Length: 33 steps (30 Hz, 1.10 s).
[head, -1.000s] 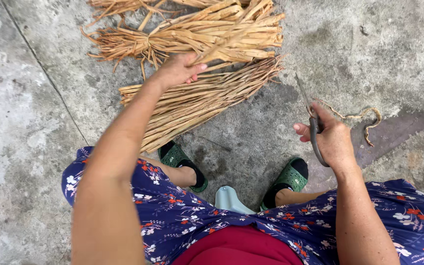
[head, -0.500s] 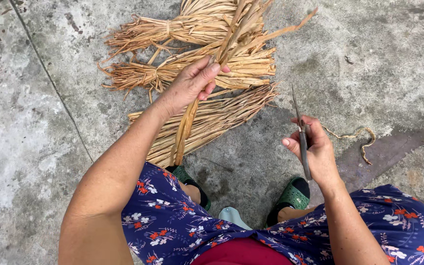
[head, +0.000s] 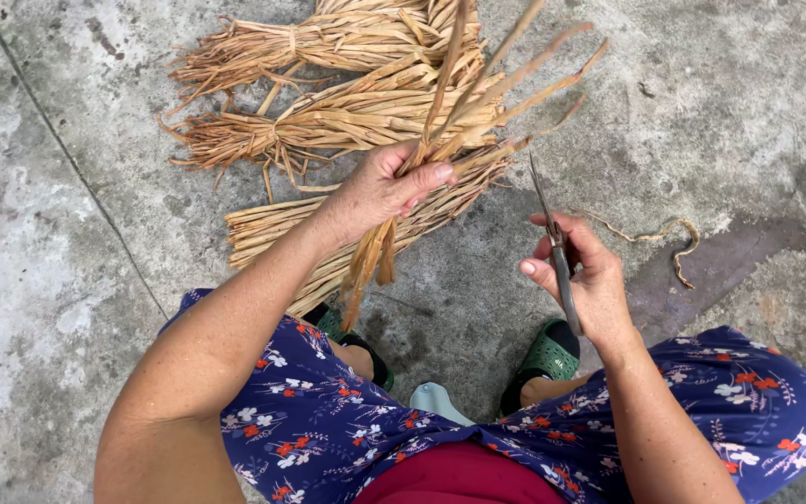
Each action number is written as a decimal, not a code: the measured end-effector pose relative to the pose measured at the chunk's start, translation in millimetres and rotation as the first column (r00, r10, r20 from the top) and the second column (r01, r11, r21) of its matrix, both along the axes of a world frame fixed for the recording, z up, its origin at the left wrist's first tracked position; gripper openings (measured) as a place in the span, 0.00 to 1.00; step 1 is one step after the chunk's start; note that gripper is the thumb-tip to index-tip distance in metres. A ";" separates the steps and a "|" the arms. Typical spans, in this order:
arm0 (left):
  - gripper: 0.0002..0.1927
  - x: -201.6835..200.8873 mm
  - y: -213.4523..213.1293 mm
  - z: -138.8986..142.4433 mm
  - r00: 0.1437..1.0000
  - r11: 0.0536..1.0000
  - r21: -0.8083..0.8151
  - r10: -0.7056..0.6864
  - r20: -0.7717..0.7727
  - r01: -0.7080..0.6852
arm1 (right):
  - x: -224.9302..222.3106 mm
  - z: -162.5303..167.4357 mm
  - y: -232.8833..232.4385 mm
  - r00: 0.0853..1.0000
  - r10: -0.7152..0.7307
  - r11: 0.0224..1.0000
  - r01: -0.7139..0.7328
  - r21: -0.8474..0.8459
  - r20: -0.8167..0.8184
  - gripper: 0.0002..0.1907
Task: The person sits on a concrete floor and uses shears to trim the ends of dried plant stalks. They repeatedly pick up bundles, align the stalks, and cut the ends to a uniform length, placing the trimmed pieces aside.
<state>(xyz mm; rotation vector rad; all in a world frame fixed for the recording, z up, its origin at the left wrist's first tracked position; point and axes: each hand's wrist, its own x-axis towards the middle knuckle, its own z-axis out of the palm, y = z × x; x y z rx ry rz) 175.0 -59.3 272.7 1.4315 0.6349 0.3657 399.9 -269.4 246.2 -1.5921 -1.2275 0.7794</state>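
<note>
Gripping a handful of dry straw strips [head: 440, 140], the left hand [head: 384, 187] is clenched around them just above the tied bundles [head: 328, 112] lying on the concrete floor [head: 76, 187]. The right hand [head: 585, 280] is closed around a pair of scissors [head: 552, 233], blades pointing up toward the strips. Green sandals [head: 548, 355] peek out below, and a twisted scrap [head: 664, 238] lies off to the right.

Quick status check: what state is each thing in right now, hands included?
Left hand: closed around a handful of dried strips.
Handful of dried strips: lifted, ends fanned out.
Right hand: gripping scissors.
Scissors: blades closed, pointing up, clear of the strips.
Tied bundles: bound, lying on the concrete.
Loose pile: untied, flat on the concrete.
Curled scrap: lying apart.
</note>
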 end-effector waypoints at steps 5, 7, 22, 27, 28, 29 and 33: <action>0.15 4.6 -7.8 -4.3 0.998 0.998 0.025 -0.063 -0.025 0.064 | -1.1 2.0 -2.0 1.000 -0.010 1.000 0.011 0.003 -0.022 0.28; 0.14 6.4 -10.2 -3.5 0.995 0.995 0.052 -0.078 -0.063 0.081 | -1.0 1.2 -2.9 1.000 -0.020 1.000 0.020 0.015 -0.011 0.28; 0.15 9.2 -13.5 0.4 0.988 0.991 -0.028 -0.133 -0.074 0.131 | -5.5 -18.3 -16.4 0.990 -0.139 0.990 0.139 0.003 0.018 0.23; 0.15 11.7 -18.1 0.6 0.987 0.989 -0.015 -0.149 -0.059 0.148 | -5.4 -11.2 -19.6 0.995 -0.093 0.996 0.093 0.006 -0.029 0.23; 0.15 12.2 -19.0 1.2 0.985 0.987 -0.002 -0.159 -0.072 0.159 | -4.4 -9.4 -19.5 0.996 -0.070 0.998 0.070 0.006 -0.051 0.24; 0.15 13.0 -19.6 1.9 0.982 0.985 0.012 -0.170 -0.085 0.171 | -3.7 -7.8 -18.9 0.996 -0.047 0.999 0.048 0.007 -0.074 0.25; 0.15 16.1 -23.2 3.8 0.976 0.984 0.048 -0.164 -0.144 0.172 | -1.8 -6.2 -17.9 0.999 -0.032 0.999 0.032 0.020 0.011 0.26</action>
